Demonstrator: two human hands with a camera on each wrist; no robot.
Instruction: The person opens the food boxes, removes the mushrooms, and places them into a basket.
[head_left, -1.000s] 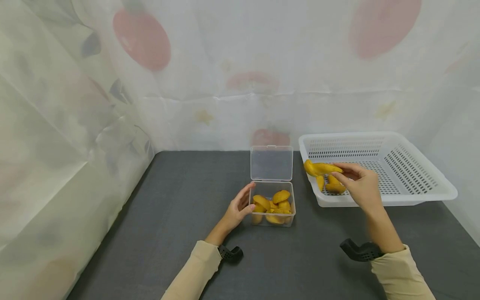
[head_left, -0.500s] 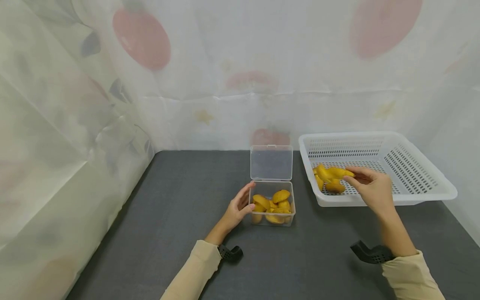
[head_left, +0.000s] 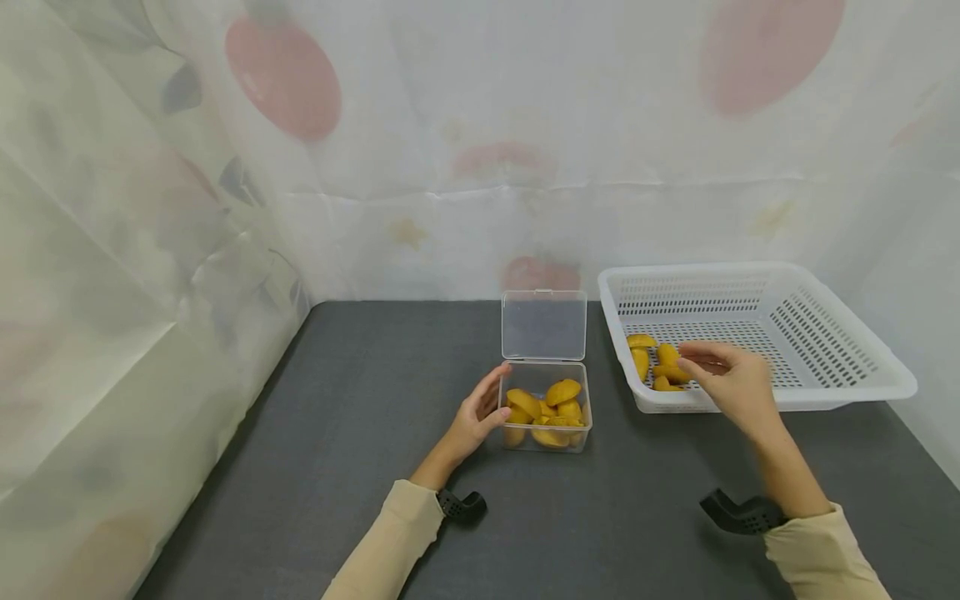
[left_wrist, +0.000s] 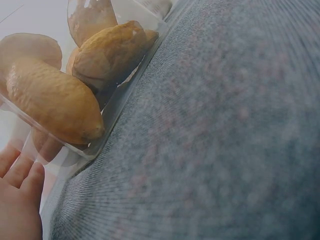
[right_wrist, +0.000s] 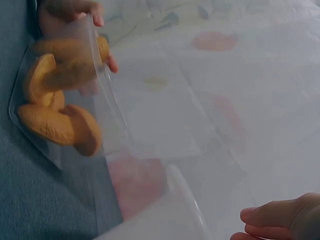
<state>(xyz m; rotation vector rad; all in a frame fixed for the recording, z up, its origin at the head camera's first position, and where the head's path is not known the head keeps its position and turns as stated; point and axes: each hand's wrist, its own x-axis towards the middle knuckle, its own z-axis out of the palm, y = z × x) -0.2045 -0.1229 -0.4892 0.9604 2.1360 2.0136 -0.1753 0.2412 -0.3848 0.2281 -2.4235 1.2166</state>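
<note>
My left hand (head_left: 472,417) rests against the left side of a clear plastic box (head_left: 545,429), fingers reaching toward its back corner and thumb at the front. In the left wrist view its fingertips (left_wrist: 35,175) touch the box wall. Several yellow mushrooms (head_left: 562,392) lie inside, with the hinged lid (head_left: 543,325) standing up behind. Over a white slotted basket (head_left: 750,404), my right hand (head_left: 731,383) hovers, thumb and fingers a little apart with nothing between them. More yellow mushrooms (head_left: 640,362) lie in the basket's left end, close to these fingertips.
A dark grey cloth covers the table (head_left: 360,400), with box and basket side by side. A patterned white curtain (head_left: 450,233) hangs behind and along the left. The basket's right part (head_left: 813,342) rises in a slotted wall near the table's right edge.
My right hand carried a yellow mushroom rightward, then let it go among the others in the basket. The left hand and the box have stayed in place.
</note>
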